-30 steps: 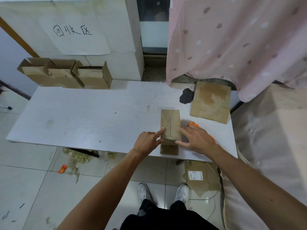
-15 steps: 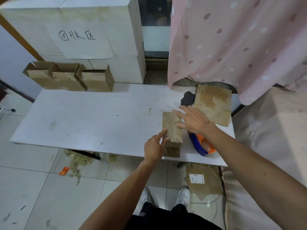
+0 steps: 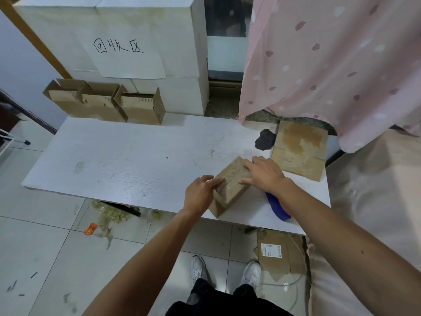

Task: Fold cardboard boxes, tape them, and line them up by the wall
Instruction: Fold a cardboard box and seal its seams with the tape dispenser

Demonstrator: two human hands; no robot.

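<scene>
Box (image 3: 231, 187) turned diagonal near counter (image 3: 114, 165) front edge; right hand (image 3: 264, 173) grip spread flat on top, left hand (image 3: 200, 195) grip straight against end. Taping seems finished.

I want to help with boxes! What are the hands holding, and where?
The box rests on the table. The left hand touches its left end, and the right hand lies flat on its top. Neither grips it.

A pink spotted fabric curtain (image 3: 330, 65) is hanging at upper right; a white wood-grain table (image 3: 125, 160) is standing mid-frame on a pale grey tiled floor (image 3: 45, 247).
</scene>
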